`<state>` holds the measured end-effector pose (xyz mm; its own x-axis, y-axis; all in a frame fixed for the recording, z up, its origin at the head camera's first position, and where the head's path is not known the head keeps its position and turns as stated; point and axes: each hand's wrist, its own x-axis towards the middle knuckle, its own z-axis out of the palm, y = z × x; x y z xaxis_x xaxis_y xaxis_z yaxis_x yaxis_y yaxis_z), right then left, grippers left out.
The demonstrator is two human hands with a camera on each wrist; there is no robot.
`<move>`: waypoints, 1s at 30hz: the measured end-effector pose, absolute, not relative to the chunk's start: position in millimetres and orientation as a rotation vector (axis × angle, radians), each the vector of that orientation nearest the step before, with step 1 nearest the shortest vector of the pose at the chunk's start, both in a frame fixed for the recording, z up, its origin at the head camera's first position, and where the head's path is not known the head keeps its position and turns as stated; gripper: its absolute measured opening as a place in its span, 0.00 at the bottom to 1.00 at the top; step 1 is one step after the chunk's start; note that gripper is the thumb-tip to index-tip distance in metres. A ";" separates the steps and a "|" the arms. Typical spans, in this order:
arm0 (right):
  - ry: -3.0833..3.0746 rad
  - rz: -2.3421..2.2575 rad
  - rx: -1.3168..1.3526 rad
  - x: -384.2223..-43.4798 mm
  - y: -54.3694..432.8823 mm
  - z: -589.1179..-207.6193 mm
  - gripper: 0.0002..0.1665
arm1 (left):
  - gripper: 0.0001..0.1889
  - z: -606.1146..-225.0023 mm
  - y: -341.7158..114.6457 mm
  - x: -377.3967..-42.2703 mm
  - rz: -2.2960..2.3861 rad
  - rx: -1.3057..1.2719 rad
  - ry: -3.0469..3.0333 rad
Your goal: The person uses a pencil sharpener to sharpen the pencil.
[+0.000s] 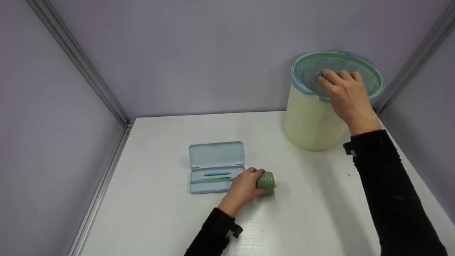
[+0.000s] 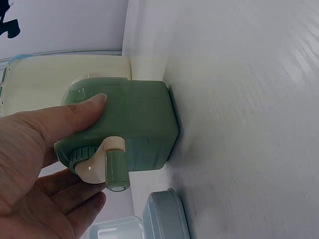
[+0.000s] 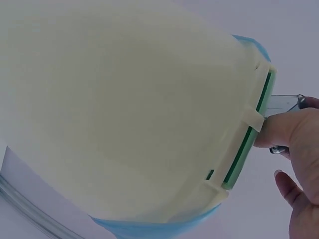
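Observation:
My left hand (image 1: 245,186) grips a green hand-crank pencil sharpener (image 1: 266,181) on the white table. In the left wrist view its cream crank (image 2: 94,167) with a green knob faces the camera, and the thumb lies along its body. Over the mouth of a cream trash can (image 1: 312,121), my right hand (image 1: 345,90) pinches a small clear plastic piece (image 3: 281,102), partly hidden by the fingers in the right wrist view. A blue bag lines the can beneath its green rim (image 1: 378,76).
An open light-blue pencil case (image 1: 217,154) lies just left of the sharpener, holding a blue pencil (image 1: 217,174) and a green pencil (image 1: 209,179). Grey panel walls (image 1: 199,57) enclose the table at the back and sides. The trash can stands at the back right.

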<state>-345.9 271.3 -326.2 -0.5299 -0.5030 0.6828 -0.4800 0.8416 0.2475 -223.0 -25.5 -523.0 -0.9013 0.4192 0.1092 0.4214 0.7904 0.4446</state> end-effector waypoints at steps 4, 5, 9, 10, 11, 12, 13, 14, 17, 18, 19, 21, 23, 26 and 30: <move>-2.201 -0.013 0.715 -345.6 268.4 -328.6 0.21 | 0.33 -523.1 -25.7 -223.1 -0.743 -0.695 -2.969; -2.201 -0.011 0.707 -345.5 268.1 -329.2 0.21 | 0.33 -523.2 -25.8 -223.0 -0.743 -0.696 -2.969; -2.219 -0.008 0.678 -344.6 267.8 -330.9 0.20 | 0.33 -523.2 -26.0 -222.3 -0.749 -0.700 -2.962; -2.222 -0.006 0.672 -344.2 267.8 -330.9 0.20 | 0.33 -523.2 -26.0 -222.1 -0.751 -0.702 -2.960; -2.226 -0.012 0.662 -343.8 267.6 -330.9 0.20 | 0.33 -523.2 -26.2 -221.7 -0.753 -0.706 -2.959; -2.226 -0.011 0.654 -343.3 267.4 -331.0 0.21 | 0.32 -523.2 -26.5 -221.3 -0.754 -0.708 -2.958; -2.228 -0.015 0.646 -342.7 267.1 -331.1 0.21 | 0.32 -523.2 -26.7 -221.1 -0.754 -0.711 -2.956; -2.233 -0.021 0.641 -342.4 266.8 -331.3 0.21 | 0.32 -523.2 -27.0 -221.0 -0.754 -0.712 -2.954; -2.232 -0.042 0.618 -342.0 265.9 -331.5 0.21 | 0.32 -523.3 -27.8 -220.6 -0.757 -0.715 -2.949; -2.225 -0.043 0.609 -342.1 265.6 -331.6 0.21 | 0.32 -523.4 -27.9 -220.8 -0.761 -0.716 -2.945; -2.220 -0.044 0.602 -342.2 265.5 -331.9 0.21 | 0.32 -523.5 -28.1 -221.0 -0.764 -0.716 -2.943; -2.208 -0.036 0.597 -342.2 265.4 -332.9 0.22 | 0.32 -523.6 -28.3 -221.2 -0.772 -0.718 -2.941; -2.194 -0.040 0.583 -342.3 265.3 -334.4 0.23 | 0.32 -523.4 -28.8 -221.0 -0.774 -0.719 -2.942; -2.184 -0.028 0.572 -341.7 264.7 -336.4 0.24 | 0.32 -523.2 -29.6 -221.1 -0.763 -0.719 -2.947; -2.179 -0.008 0.559 -340.4 264.0 -335.8 0.25 | 0.32 -523.5 -29.5 -221.0 -0.752 -0.723 -2.937</move>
